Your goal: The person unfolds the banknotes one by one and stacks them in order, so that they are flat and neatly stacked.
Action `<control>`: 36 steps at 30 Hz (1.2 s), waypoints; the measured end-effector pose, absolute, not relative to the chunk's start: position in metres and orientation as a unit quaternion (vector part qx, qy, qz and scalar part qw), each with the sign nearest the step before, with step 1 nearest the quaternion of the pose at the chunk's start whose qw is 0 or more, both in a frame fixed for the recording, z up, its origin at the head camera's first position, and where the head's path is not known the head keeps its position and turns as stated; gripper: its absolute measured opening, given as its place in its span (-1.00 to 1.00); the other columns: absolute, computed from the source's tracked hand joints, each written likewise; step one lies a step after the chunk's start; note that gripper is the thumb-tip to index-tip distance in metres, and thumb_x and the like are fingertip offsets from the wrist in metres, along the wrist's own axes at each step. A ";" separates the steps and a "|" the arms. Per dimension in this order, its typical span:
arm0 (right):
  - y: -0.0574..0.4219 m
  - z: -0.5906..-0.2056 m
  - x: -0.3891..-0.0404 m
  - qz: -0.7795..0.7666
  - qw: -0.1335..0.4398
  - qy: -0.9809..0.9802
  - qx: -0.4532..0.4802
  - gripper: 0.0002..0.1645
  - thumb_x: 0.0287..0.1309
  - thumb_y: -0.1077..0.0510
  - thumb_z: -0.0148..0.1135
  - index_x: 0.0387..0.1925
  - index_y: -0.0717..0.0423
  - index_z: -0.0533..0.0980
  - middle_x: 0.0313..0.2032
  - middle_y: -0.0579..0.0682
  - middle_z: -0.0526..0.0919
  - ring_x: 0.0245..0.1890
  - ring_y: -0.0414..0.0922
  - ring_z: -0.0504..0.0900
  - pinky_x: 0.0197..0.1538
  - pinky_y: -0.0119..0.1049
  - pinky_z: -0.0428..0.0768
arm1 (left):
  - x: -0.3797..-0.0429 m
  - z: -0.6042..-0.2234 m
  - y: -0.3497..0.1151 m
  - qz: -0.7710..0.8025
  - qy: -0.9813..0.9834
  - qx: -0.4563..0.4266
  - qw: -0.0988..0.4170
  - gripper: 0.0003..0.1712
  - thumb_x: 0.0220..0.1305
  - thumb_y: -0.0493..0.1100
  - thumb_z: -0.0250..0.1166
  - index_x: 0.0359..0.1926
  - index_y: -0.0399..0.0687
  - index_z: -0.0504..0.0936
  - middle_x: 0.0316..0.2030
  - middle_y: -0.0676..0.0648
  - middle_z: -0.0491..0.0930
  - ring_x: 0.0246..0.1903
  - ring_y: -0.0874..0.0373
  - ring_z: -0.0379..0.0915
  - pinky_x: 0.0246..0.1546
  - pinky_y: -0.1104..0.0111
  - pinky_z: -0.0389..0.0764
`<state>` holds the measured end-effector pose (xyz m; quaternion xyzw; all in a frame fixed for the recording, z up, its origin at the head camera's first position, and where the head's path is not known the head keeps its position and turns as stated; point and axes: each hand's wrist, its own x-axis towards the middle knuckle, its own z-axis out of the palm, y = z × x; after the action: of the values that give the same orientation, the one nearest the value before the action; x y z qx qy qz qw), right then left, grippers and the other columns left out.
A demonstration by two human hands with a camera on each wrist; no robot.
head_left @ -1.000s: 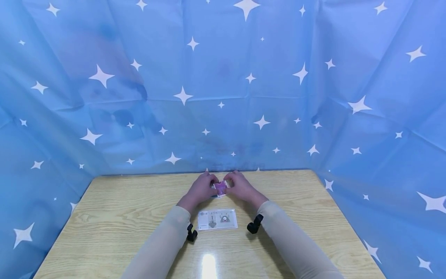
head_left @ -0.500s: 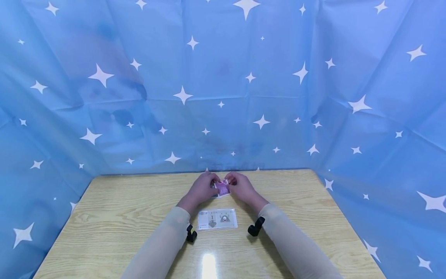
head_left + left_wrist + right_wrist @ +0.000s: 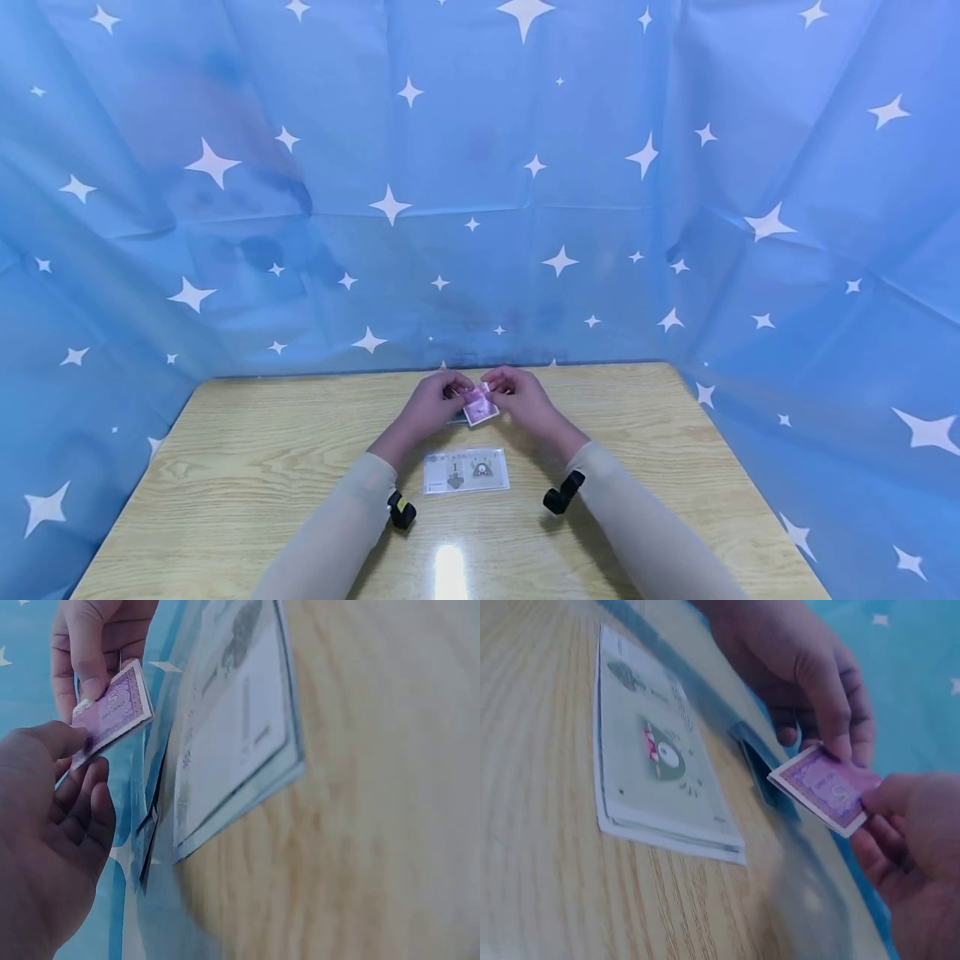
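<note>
One pink note (image 3: 481,409) bridges the pinching left hand (image 3: 433,398) and right hand (image 3: 527,402).

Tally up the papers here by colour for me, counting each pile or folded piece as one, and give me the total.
Purple: 1, the folded note
Pale grey-green: 1, the layered note lying flat
Dark bluish: 1, the piece beyond it, partly hidden
Total: 3
</note>
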<state>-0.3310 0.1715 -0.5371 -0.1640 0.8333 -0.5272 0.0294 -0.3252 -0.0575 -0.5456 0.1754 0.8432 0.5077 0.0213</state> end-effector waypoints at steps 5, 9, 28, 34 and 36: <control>0.170 -0.529 -0.321 -0.526 0.027 0.831 -0.179 -0.66 0.35 0.41 0.43 0.11 0.15 0.71 -0.17 0.01 0.76 -0.16 -0.07 0.70 -0.08 -0.27 0.69 | -0.315 -0.543 -0.062 0.550 0.815 0.178 0.034 -0.86 0.54 -0.30 0.39 0.01 -0.03 0.80 -0.19 0.02 0.71 -0.22 0.11 0.57 -0.18 0.28 0.64; 0.169 -0.527 -0.315 -0.532 0.027 0.825 -0.188 -0.59 0.34 0.41 0.41 0.19 0.22 0.67 -0.14 0.02 0.75 -0.14 -0.07 0.70 -0.08 -0.30 0.68 | -0.308 -0.543 -0.065 0.578 0.795 0.178 0.037 -0.82 0.52 -0.34 0.38 0.02 -0.04 0.79 -0.18 0.01 0.73 -0.22 0.10 0.57 -0.20 0.32 0.63; 0.169 -0.530 -0.288 -0.601 0.030 0.786 -0.140 -0.90 0.44 0.37 0.36 -0.07 0.28 0.68 -0.23 0.08 0.76 -0.24 0.04 0.72 -0.16 -0.21 0.74 | -0.292 -0.537 -0.073 0.644 0.747 0.158 0.043 -0.86 0.50 -0.33 0.40 0.02 -0.17 0.76 -0.23 -0.07 0.70 -0.31 0.13 0.50 -0.33 0.43 0.55; 0.172 -0.527 -0.288 -0.585 0.034 0.795 -0.154 -0.88 0.41 0.38 0.36 -0.08 0.21 0.71 -0.21 0.05 0.76 -0.26 -0.07 0.63 -0.19 -0.35 0.63 | -0.283 -0.534 -0.075 0.608 0.773 0.166 0.067 -0.83 0.50 -0.25 0.44 0.04 -0.09 0.74 -0.17 -0.06 0.70 -0.19 0.06 0.58 -0.18 0.15 0.73; 0.174 -0.525 -0.287 -0.575 0.039 0.799 -0.172 -0.86 0.40 0.38 0.36 -0.07 0.19 0.72 -0.20 0.06 0.76 -0.26 -0.06 0.62 -0.19 -0.34 0.61 | -0.278 -0.532 -0.075 0.595 0.780 0.175 0.076 -0.79 0.49 -0.23 0.45 0.08 -0.06 0.73 -0.14 -0.06 0.71 -0.15 0.03 0.60 -0.15 0.10 0.75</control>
<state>-0.2870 0.1739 -0.5250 -0.1721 0.7990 -0.5749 0.0393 -0.2785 -0.0750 -0.5317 0.1747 0.7805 0.5954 0.0760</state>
